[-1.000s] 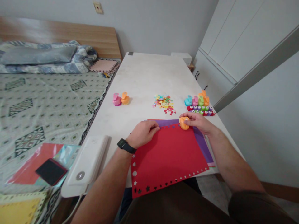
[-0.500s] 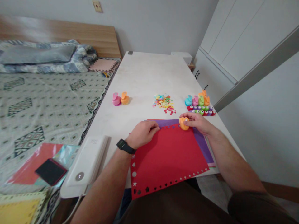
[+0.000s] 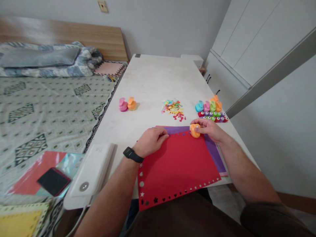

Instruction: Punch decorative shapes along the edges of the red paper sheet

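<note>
A red sheet of paper [image 3: 180,164] lies at the table's near edge, its near edge reaching past the table toward my body. Punched shapes line its left, near and far edges. My left hand [image 3: 154,140] pinches the sheet's far left part between thumb and fingers. My right hand [image 3: 209,129] grips an orange craft punch [image 3: 195,130] at the sheet's far edge, near the far right corner. How far the paper reaches into the punch is hidden. Purple paper [image 3: 212,151] and other coloured sheets lie underneath.
Beyond the sheet is a pile of punched paper bits [image 3: 172,107]. Several coloured punches [image 3: 209,106] stand at right, with small punches [image 3: 213,117] before them. A pink punch [image 3: 123,104] and another orange punch [image 3: 132,103] are at left. A white lamp base [image 3: 92,171] sits left.
The orange punch and my right fingers have shifted very slightly to the right along the sheet's far edge. My left hand and the sheet look the same.
</note>
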Demonstrator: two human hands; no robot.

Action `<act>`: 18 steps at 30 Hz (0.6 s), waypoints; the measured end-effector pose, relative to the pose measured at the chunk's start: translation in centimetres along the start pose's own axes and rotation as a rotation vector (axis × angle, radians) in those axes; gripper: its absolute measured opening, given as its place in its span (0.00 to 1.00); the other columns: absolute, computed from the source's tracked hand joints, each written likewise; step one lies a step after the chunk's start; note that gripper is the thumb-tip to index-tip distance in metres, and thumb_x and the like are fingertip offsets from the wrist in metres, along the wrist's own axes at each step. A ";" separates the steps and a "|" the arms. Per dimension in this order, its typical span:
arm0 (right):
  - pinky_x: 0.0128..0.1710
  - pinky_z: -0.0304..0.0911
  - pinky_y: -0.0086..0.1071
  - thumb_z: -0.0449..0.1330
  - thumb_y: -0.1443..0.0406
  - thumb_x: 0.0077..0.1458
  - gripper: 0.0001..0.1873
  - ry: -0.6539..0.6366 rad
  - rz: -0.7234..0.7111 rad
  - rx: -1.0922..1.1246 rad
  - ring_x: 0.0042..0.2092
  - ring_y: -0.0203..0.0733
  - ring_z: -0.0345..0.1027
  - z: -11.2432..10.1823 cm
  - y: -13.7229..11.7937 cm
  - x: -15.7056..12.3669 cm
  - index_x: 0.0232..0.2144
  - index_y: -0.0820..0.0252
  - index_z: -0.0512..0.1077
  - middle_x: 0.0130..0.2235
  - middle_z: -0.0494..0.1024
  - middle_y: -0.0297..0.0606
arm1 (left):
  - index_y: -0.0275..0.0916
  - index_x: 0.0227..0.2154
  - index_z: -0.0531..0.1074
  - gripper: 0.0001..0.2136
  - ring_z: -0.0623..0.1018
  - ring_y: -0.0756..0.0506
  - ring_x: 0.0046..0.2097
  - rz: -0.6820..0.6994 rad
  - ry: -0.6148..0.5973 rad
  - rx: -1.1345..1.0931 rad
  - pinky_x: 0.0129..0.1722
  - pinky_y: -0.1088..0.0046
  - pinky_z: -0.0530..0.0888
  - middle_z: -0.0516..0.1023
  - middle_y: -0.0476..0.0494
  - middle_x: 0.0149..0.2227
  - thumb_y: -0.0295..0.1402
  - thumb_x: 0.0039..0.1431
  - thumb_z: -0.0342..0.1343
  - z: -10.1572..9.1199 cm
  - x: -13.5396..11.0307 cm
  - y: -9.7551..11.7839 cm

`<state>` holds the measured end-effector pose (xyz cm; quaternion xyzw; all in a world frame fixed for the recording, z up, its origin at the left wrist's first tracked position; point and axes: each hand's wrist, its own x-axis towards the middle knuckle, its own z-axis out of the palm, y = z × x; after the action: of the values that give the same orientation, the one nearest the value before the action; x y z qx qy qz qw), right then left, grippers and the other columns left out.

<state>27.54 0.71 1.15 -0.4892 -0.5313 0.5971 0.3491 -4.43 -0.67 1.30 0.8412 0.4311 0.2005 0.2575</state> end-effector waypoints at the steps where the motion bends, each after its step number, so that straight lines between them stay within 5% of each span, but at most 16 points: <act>1: 0.42 0.68 0.34 0.76 0.59 0.44 0.24 -0.001 0.000 -0.001 0.40 0.41 0.76 0.0 0.0 0.0 0.44 0.59 0.79 0.41 0.83 0.38 | 0.40 0.36 0.77 0.10 0.77 0.46 0.36 0.002 0.001 0.001 0.38 0.70 0.70 0.80 0.44 0.35 0.35 0.70 0.52 0.0 0.0 0.0; 18: 0.42 0.68 0.35 0.76 0.60 0.44 0.23 0.011 -0.005 -0.026 0.39 0.42 0.76 0.2 0.0 -0.2 0.44 0.59 0.79 0.40 0.83 0.37 | 0.39 0.36 0.76 0.10 0.77 0.46 0.36 0.000 -0.005 0.003 0.37 0.70 0.70 0.80 0.44 0.34 0.35 0.69 0.52 0.0 0.0 0.0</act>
<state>27.43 0.53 1.21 -0.4957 -0.5382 0.5866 0.3472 -4.44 -0.69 1.23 0.8422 0.4306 0.1977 0.2572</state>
